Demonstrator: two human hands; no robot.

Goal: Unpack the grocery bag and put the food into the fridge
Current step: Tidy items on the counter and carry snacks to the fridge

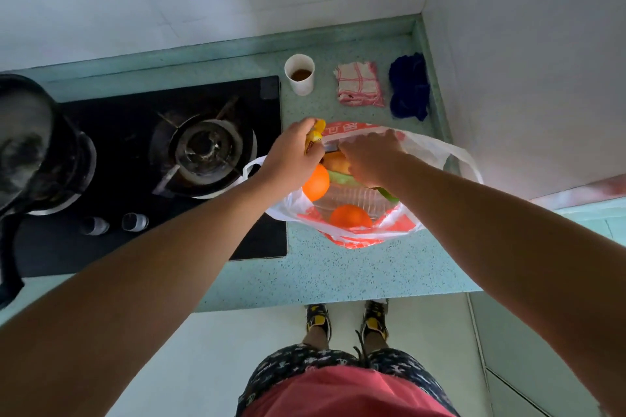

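Observation:
A white and red plastic grocery bag [437, 151] lies open on the green counter [355, 274]. Inside it I see two oranges [316, 182] [350, 216], a clear plastic box [352, 196], a green item [342, 177] and a yellowish fruit [337, 162]. My left hand [293, 157] grips a yellow packet [316, 133] at the bag's far left rim. My right hand [371, 154] reaches down into the bag's mouth with curled fingers; what they hold is hidden.
A black gas hob [257, 105] sits left of the bag, with a dark pan [30, 145] on its left burner. Behind the bag stand a paper cup with brown liquid [299, 74], a pink checked cloth [359, 85] and a blue cloth [408, 86]. A white wall closes the right side.

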